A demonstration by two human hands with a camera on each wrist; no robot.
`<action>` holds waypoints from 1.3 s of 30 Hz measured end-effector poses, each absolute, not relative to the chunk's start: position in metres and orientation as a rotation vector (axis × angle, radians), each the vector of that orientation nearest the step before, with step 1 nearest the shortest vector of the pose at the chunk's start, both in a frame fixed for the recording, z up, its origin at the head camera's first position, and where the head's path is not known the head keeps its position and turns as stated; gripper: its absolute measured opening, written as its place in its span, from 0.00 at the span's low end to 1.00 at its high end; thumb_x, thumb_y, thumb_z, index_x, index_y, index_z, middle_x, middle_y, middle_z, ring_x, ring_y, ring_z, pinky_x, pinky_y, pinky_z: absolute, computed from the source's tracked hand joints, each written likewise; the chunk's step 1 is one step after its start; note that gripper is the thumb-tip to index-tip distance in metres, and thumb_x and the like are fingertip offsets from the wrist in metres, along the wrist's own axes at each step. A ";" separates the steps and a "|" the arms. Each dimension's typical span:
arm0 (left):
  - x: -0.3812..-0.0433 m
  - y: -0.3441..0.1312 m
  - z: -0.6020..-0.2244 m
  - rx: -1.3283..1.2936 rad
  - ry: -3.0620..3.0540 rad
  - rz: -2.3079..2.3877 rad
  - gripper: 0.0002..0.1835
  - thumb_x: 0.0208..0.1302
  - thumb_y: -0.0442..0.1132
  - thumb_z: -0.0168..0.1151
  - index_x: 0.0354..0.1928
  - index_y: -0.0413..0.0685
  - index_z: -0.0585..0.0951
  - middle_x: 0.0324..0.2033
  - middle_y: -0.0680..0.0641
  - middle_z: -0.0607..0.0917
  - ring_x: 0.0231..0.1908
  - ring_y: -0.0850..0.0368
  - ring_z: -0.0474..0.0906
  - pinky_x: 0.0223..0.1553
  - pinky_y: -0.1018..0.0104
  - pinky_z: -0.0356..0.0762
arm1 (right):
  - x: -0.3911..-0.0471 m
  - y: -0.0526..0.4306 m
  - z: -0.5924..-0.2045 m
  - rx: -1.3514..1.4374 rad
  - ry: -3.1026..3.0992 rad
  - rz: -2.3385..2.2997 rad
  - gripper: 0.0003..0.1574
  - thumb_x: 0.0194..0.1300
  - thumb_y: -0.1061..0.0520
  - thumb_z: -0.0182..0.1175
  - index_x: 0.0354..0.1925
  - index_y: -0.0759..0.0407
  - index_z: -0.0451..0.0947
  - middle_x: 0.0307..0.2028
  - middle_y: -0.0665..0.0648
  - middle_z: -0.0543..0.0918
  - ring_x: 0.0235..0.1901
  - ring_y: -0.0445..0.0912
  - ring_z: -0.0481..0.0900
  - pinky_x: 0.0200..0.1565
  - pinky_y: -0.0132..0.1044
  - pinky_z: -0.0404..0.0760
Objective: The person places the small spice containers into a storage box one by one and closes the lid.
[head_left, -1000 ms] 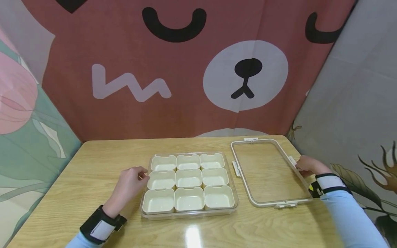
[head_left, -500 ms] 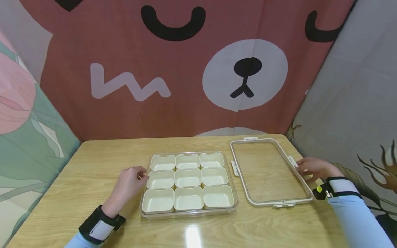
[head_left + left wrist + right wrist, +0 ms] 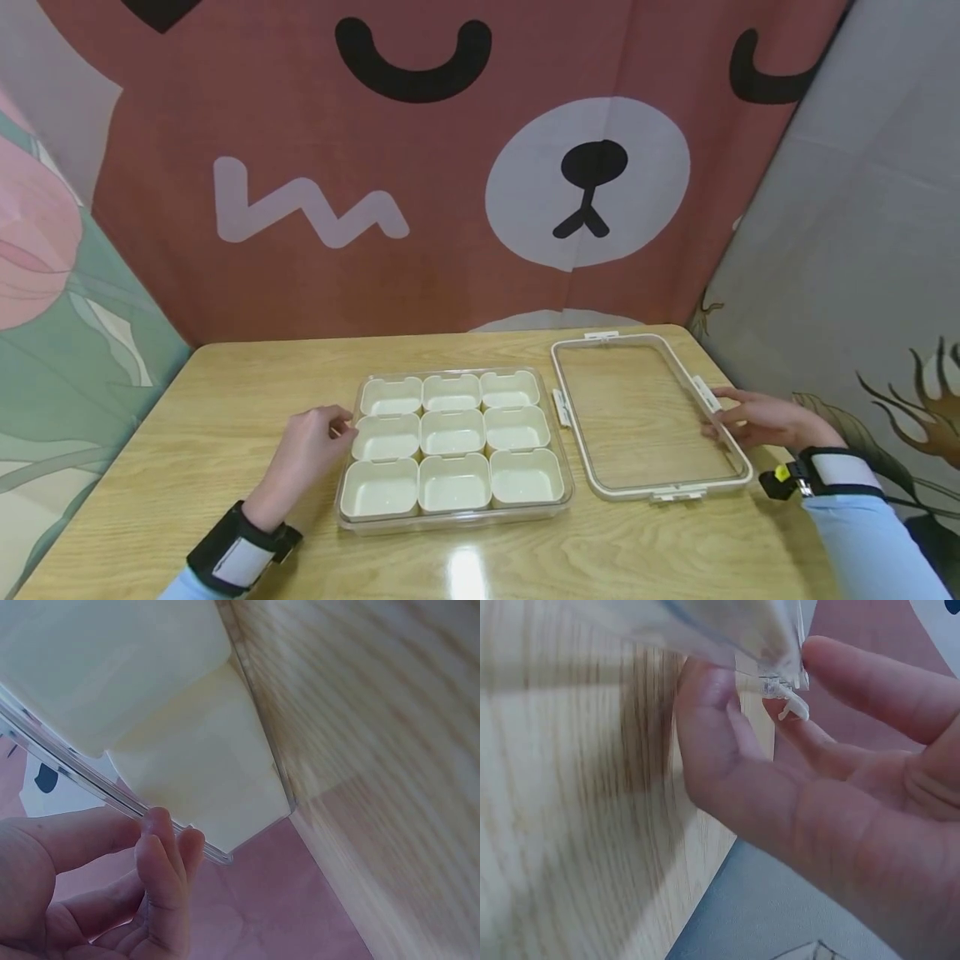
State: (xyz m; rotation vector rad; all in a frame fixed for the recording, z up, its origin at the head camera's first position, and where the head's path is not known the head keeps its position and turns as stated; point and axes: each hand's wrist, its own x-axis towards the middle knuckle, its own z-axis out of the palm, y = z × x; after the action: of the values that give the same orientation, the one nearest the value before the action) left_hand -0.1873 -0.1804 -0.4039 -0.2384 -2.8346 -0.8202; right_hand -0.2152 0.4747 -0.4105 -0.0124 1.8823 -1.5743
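Note:
A clear plastic storage box (image 3: 453,521) stands on the table with several cream cups (image 3: 453,432) in rows inside it. My left hand (image 3: 307,450) is at the box's left side; in the left wrist view its fingertips (image 3: 157,825) pinch the clear rim. To the right is a clear lid with a white frame (image 3: 596,454) and white side clips. My right hand (image 3: 776,419) holds the lid's right edge near a clip (image 3: 793,705). Fingers curl beneath it and show through the clear panel. The right wrist view shows that edge raised off the wood.
The wooden table (image 3: 225,400) ends at a bear-print cloth (image 3: 450,283) behind and a grey cloth (image 3: 817,275) on the right. A green floral cloth (image 3: 90,375) hangs on the left. Bare wood lies in front of the box.
My right hand has shifted outward, and its fingers have slid under the lid's right edge, taking hold of it. The left hand stays at the box's rim.

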 end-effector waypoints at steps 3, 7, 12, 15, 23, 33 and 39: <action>-0.188 -0.181 -0.404 -0.246 -2.828 -0.817 0.10 0.55 0.31 0.63 0.39 0.34 0.83 0.26 0.45 0.83 0.25 0.58 0.76 0.23 0.70 0.73 | -0.213 0.474 -0.410 -0.046 1.878 -1.578 0.46 0.72 0.63 0.44 0.68 0.71 0.21 0.50 0.58 0.83 0.50 0.47 0.82 0.50 0.42 0.77; -0.187 -0.181 -0.404 -0.258 -2.822 -0.814 0.10 0.55 0.31 0.63 0.39 0.34 0.83 0.26 0.44 0.84 0.25 0.58 0.76 0.22 0.70 0.73 | -0.211 0.474 -0.413 -0.070 1.920 -1.536 0.49 0.73 0.62 0.43 0.68 0.69 0.15 0.52 0.54 0.82 0.50 0.44 0.81 0.50 0.41 0.77; -0.187 -0.181 -0.405 -0.242 -2.833 -0.816 0.11 0.55 0.32 0.64 0.40 0.34 0.83 0.27 0.44 0.84 0.25 0.58 0.77 0.22 0.70 0.73 | -0.207 0.473 -0.415 -0.039 1.869 -1.596 0.46 0.72 0.62 0.44 0.70 0.63 0.21 0.51 0.50 0.82 0.49 0.43 0.79 0.50 0.48 0.77; -0.187 -0.181 -0.405 -0.238 -2.835 -0.818 0.11 0.55 0.32 0.64 0.40 0.34 0.83 0.27 0.44 0.84 0.25 0.57 0.77 0.23 0.70 0.73 | -0.203 0.473 -0.416 -0.052 1.758 -1.698 0.40 0.72 0.65 0.42 0.70 0.56 0.30 0.52 0.52 0.82 0.50 0.45 0.79 0.52 0.52 0.76; -0.187 -0.181 -0.405 -0.245 -2.837 -0.807 0.11 0.55 0.32 0.64 0.40 0.34 0.83 0.27 0.44 0.84 0.25 0.57 0.77 0.23 0.70 0.73 | -0.195 0.475 -0.423 -0.138 1.669 -1.760 0.44 0.72 0.66 0.41 0.69 0.39 0.28 0.51 0.50 0.81 0.50 0.43 0.79 0.48 0.38 0.78; -0.186 -0.181 -0.406 -0.257 -2.821 -0.819 0.11 0.54 0.31 0.64 0.40 0.34 0.83 0.27 0.44 0.84 0.26 0.57 0.78 0.23 0.70 0.74 | -0.194 0.479 -0.422 -0.288 1.697 -1.764 0.29 0.71 0.69 0.38 0.66 0.66 0.43 0.56 0.44 0.79 0.50 0.40 0.78 0.47 0.35 0.78; -0.186 -0.181 -0.406 -0.258 -2.825 -0.814 0.10 0.54 0.31 0.64 0.39 0.34 0.83 0.26 0.45 0.84 0.25 0.58 0.77 0.22 0.70 0.73 | -0.192 0.478 -0.424 -0.265 1.653 -1.830 0.20 0.72 0.69 0.36 0.59 0.58 0.55 0.56 0.46 0.79 0.51 0.39 0.78 0.47 0.33 0.78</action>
State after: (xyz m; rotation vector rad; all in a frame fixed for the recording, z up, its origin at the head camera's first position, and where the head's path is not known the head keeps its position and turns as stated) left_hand -0.1864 -0.1812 -0.4064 -0.2585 -2.8254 -0.8137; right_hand -0.1919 0.4783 -0.4238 -0.2648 1.6526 -1.8301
